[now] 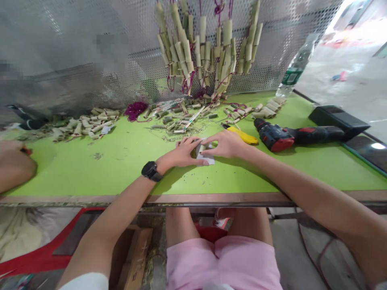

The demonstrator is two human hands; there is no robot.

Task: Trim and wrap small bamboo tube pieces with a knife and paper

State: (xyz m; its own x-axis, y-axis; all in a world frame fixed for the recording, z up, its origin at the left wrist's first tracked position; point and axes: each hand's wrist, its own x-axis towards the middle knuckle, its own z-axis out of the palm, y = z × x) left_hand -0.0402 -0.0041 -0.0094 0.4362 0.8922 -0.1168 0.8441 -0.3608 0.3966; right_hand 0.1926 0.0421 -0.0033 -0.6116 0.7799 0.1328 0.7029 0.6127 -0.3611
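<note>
Over the middle of the green table, my left hand (186, 153) holds down a small whitish sheet of paper (209, 159). Its thumb lies along the near edge and its fingers reach over the far left part. My right hand (226, 144) pinches a short, pale bamboo tube (202, 149) between thumb and fingers, against the sheet. The fingers partly hide both the tube and the sheet. Beyond my right hand lies a yellow-handled tool (243, 135), with a cordless drill (273, 135) to its right.
Cut bamboo tubes (86, 125) lie heaped at left, near purple cord (136, 110). Strung bamboo pieces (208, 52) hang before a perforated metal screen (121, 72). A plastic bottle (292, 76) stands back right. Another person's hand (15, 165) rests at the left edge.
</note>
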